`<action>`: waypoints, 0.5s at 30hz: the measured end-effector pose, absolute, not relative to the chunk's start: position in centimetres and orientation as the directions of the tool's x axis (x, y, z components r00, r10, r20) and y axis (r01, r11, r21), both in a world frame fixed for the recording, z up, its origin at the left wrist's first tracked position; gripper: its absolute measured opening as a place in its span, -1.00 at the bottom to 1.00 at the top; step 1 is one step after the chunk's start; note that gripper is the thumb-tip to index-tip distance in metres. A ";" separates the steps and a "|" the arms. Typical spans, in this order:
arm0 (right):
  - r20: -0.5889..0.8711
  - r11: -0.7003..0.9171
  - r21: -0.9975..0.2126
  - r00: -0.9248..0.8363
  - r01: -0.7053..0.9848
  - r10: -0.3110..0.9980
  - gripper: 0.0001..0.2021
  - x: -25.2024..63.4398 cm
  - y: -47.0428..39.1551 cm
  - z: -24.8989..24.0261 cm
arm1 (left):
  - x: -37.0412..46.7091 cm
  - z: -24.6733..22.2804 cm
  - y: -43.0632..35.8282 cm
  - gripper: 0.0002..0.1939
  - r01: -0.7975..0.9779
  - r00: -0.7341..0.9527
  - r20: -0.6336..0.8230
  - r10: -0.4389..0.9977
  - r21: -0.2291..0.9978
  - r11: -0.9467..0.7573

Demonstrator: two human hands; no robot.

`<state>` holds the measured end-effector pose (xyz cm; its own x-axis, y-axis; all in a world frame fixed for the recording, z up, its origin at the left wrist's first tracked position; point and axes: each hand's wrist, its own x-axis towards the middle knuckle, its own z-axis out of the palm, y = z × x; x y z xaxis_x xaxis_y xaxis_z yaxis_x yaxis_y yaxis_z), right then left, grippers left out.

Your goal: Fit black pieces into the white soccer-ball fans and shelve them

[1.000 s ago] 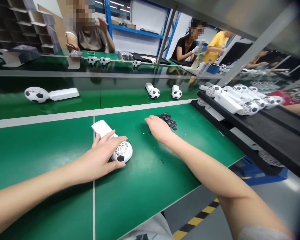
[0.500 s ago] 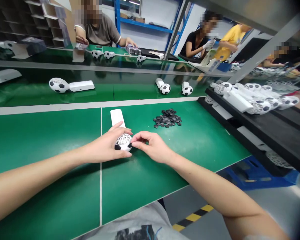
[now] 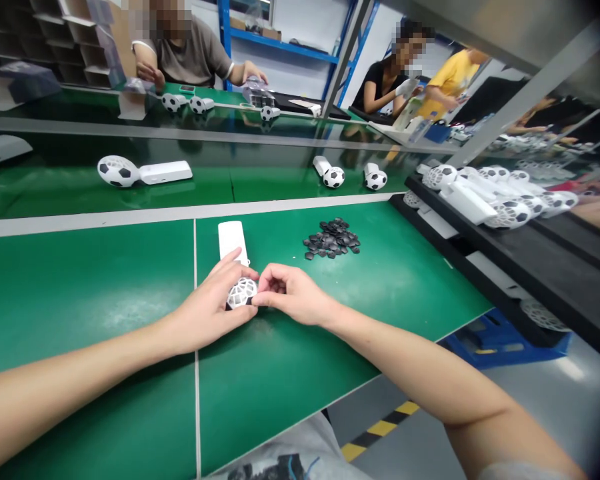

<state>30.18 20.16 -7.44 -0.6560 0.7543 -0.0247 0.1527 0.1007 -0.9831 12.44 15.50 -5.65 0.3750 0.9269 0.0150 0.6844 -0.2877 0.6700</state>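
Note:
A white handheld fan with a football-patterned, open-lattice head (image 3: 241,292) lies on the green table, its flat white handle (image 3: 231,240) pointing away from me. My left hand (image 3: 215,300) is wrapped round the head from the left, thumb on the near side and fingers over the far side. At the head's right edge, my right hand (image 3: 285,292) is closed in a pinch on a small black pentagon piece (image 3: 251,301), mostly hidden by the fingertips. Whether that piece is seated in the head, I cannot tell. Beyond my right hand lies a loose pile of black pentagon pieces (image 3: 332,239).
Across the pale table edge, a green conveyor belt (image 3: 275,183) carries several football fans (image 3: 117,171). At right stand stacked black trays (image 3: 545,257) of fans, beside a slanting metal post (image 3: 520,100). Co-workers (image 3: 190,53) sit opposite. A blue crate (image 3: 510,343) is below the table.
The fan's head has turned and shifted slightly toward me and left, both hands moving with it. My right fingertips have come closer to the left thumb along the head's near right edge.

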 end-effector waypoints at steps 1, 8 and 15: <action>-0.029 0.097 -0.983 -0.656 0.156 0.754 -0.74 30.2 20.3 -7.6 | 12.4 -5.6 15.6 -0.70 0.687 0.384 0.012 0.923 0.664 -0.295; 0.124 0.441 -0.694 -0.510 0.569 0.851 -0.91 34.1 24.4 -7.0 | 11.1 -4.7 16.9 -0.56 0.701 0.507 -0.109 0.855 0.630 -0.336; 0.139 0.525 -0.255 -0.507 0.812 0.851 -0.85 37.3 26.9 -7.2 | 11.4 -4.7 17.2 -0.63 0.647 0.561 -0.056 0.826 0.651 -0.396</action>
